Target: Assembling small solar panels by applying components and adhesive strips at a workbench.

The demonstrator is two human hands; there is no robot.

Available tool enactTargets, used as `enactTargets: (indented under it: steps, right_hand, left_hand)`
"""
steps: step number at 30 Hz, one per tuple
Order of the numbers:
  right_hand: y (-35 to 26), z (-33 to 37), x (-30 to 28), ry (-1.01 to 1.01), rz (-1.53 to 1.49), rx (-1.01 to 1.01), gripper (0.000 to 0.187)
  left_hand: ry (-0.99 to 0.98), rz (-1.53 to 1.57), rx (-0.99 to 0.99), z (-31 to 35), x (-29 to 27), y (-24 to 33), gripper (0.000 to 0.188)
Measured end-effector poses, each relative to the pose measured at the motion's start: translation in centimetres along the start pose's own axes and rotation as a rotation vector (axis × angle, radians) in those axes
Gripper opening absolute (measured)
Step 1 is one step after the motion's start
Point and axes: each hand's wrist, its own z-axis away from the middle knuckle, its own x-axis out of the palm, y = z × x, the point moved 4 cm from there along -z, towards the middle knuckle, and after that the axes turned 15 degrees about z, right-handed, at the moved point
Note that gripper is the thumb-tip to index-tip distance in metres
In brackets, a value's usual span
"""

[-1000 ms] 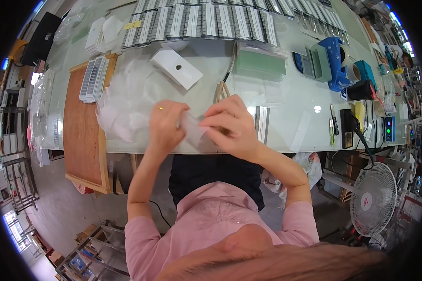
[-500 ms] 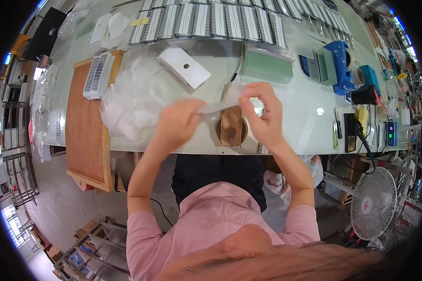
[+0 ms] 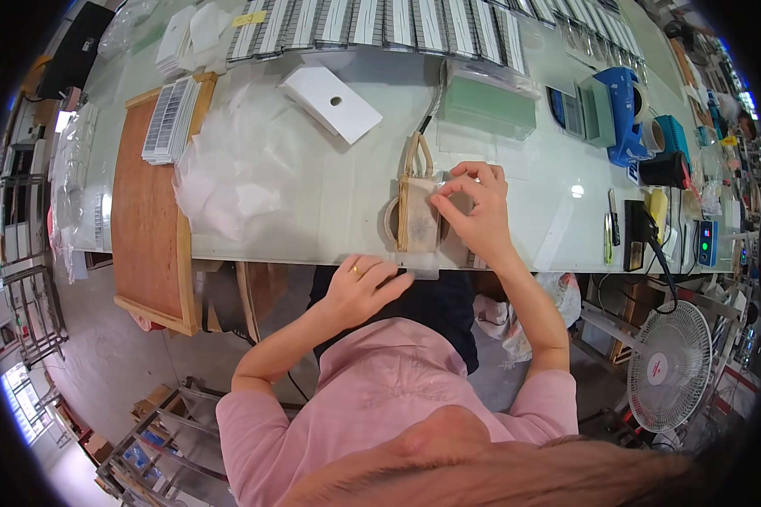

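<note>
A thin translucent film sheet (image 3: 419, 218) lies over a brown block with a wooden edge (image 3: 403, 215) at the table's front, and its lower end hangs past the table edge. My left hand (image 3: 359, 291), with a ring on one finger, is at that lower end, its thumb and fingers closing on the film. At the upper right of the block, my right hand (image 3: 478, 207) pinches the film's side between thumb and forefinger. Behind the block rises a looped tan handle (image 3: 418, 156) joined to a dark cable. A round rim (image 3: 391, 224) shows partly beneath the block.
Loose film sheets (image 3: 237, 173) are heaped to the left, beside a wooden board (image 3: 152, 220) bearing stacked cards (image 3: 171, 120). Further back are a white box (image 3: 331, 101), a green block (image 3: 489, 108) and rows of striped pieces (image 3: 365, 24). A blue tape dispenser (image 3: 621, 118) stands right.
The film, held stretched above the block before, now lies down over it. My left hand has moved down and right to the table's front edge; my right hand has dropped slightly.
</note>
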Motion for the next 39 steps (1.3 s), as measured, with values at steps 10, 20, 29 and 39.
enactTargets:
  steps: [10,20,29,39]
  right_hand:
    - [0.0,-1.1,0.2,0.079,0.003,-0.017,0.014]
    - [0.2,-1.3,-0.7,0.026,0.007,0.023,0.027]
    - [6.5,2.7,-4.4,-0.036,0.341,-0.050,0.055]
    - [6.7,2.9,-4.5,0.025,0.354,-0.110,0.050]
  left_hand:
    - [0.083,0.107,-0.061,-0.3,0.0,-1.5,0.022]
    - [0.047,0.057,-0.036,-0.6,0.2,-1.5,0.023]
    - [0.026,-0.078,0.065,-0.2,0.3,-0.7,0.033]
    - [-0.088,-0.206,0.148,1.0,1.5,1.4,0.023]
